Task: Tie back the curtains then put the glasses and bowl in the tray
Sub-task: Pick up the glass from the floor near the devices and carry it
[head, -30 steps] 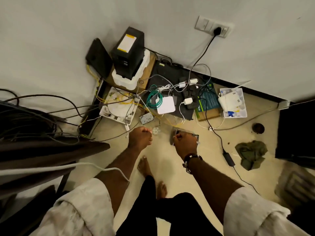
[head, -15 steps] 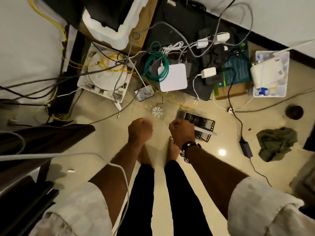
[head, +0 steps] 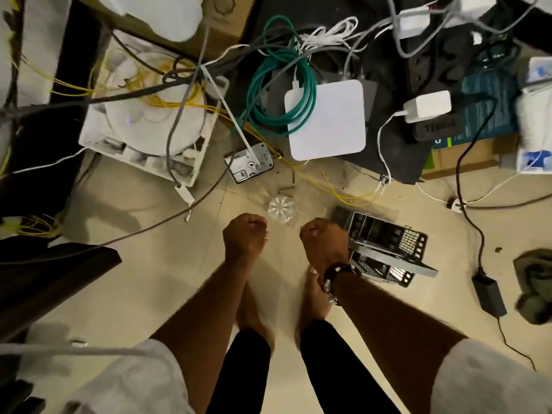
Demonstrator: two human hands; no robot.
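I am looking straight down at a tiled floor. My left hand (head: 245,234) and my right hand (head: 324,242) are both closed into fists, side by side above my bare feet, with nothing visible in either. A small clear ribbed glass piece (head: 281,209) lies on the floor just beyond and between the fists, touching neither. My right wrist wears a dark bracelet. A dark brown fabric or panel (head: 50,273) reaches in from the left; I cannot tell whether it is a curtain. No tray or bowl is in view.
A tangle of cables, a green coiled cable (head: 280,82), a white square box (head: 327,119), a white open case (head: 146,127) and a small metal lock box (head: 249,165) crowd the floor ahead. Metal perforated parts (head: 385,243) lie right of my right hand. A green cloth (head: 534,285) lies at far right.
The view has tipped down and closer to the floor, so the wall and socket have left the frame. Both fists have stayed closed and sit side by side.
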